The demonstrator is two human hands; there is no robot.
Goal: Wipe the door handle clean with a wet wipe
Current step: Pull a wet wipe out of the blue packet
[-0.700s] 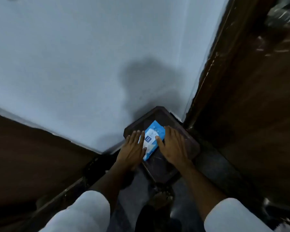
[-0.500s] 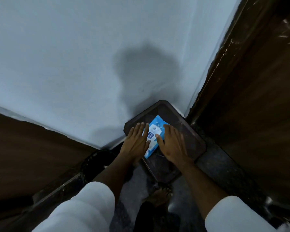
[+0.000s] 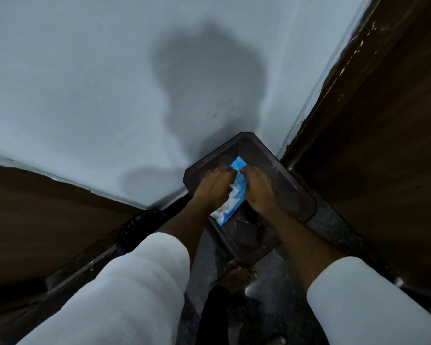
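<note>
A blue and white pack of wet wipes [image 3: 230,204] lies on a small dark brown stool [image 3: 294,195] set in the corner. My left hand [image 3: 214,186] rests on the pack's left side with curled fingers at its top. From the right, my right hand [image 3: 258,189] covers the other side, fingers bent onto the pack near its upper middle. Both hands pinch at the pack's top face. No door handle is in view.
A pale blue wall [image 3: 110,83] fills the upper left. A dark wooden door [image 3: 383,145] stands to the right of the stool. Dark wood panelling [image 3: 35,220] runs along the lower left. My bare foot [image 3: 237,277] stands on the dark speckled floor below the stool.
Both hands went from lying flat and spread beside the pack to curling their fingers onto its top. The camera tilted, so the stool sits lower in view.
</note>
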